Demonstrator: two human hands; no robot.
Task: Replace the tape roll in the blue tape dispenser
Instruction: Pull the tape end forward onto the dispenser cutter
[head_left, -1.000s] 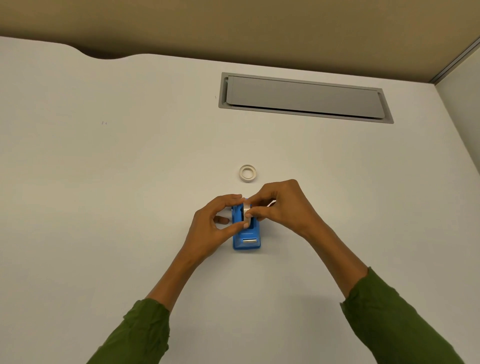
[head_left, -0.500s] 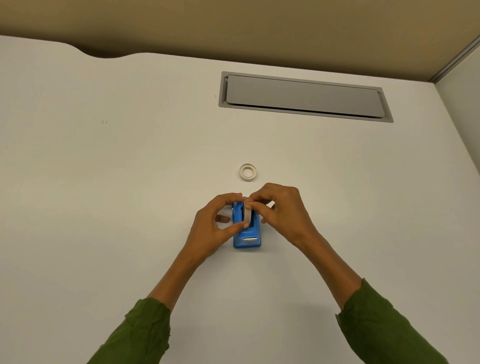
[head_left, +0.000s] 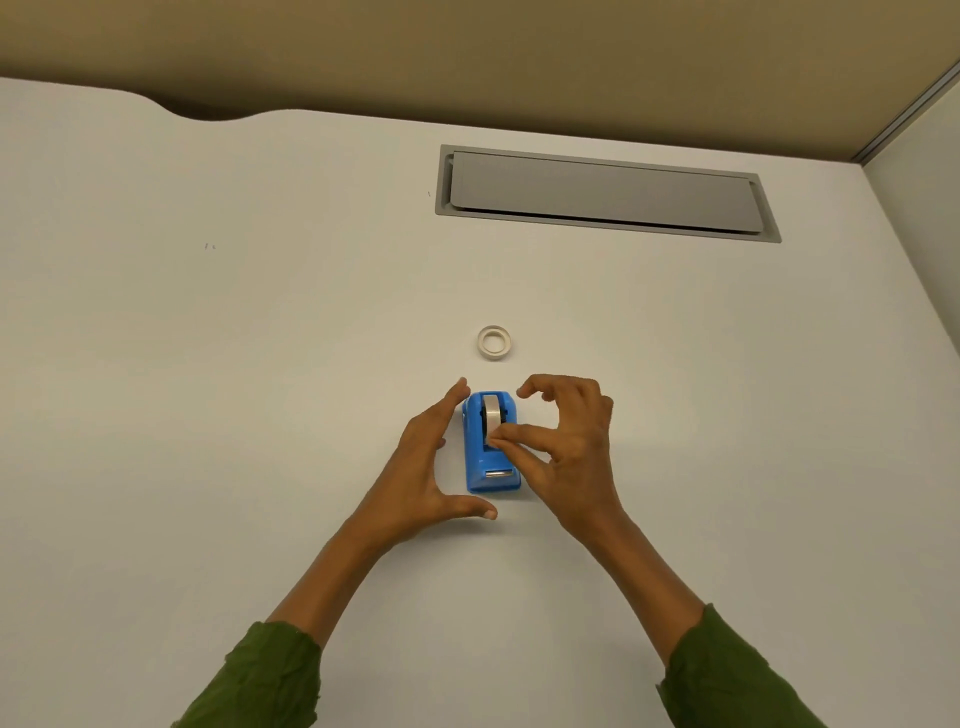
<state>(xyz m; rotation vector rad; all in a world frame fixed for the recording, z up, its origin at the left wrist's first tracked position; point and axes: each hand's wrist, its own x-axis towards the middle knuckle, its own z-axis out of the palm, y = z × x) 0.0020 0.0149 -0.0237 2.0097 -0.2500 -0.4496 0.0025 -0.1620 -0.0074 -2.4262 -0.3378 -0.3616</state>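
Note:
The blue tape dispenser (head_left: 492, 465) stands on the white desk, its cutter end toward me. A pale tape roll (head_left: 491, 408) sits upright in its slot. My left hand (head_left: 423, 470) is spread open along the dispenser's left side, fingertips by the back corner and thumb in front of the cutter end. My right hand (head_left: 563, 449) is on the right side, thumb and forefinger pinched on the roll's near edge, other fingers curled above. A second, thin whitish tape ring (head_left: 493, 342) lies flat on the desk just beyond the dispenser.
A grey rectangular cable hatch (head_left: 602, 192) is set into the white desk (head_left: 208, 389) at the back right. A tan partition runs behind the desk and a pale wall panel (head_left: 924, 234) stands at the right. Green sleeves cover both forearms.
Both hands were closed over the roll at the dispenser's top. My left hand has let go and spread out to the left; my right hand has slid nearer, pinching the roll's front.

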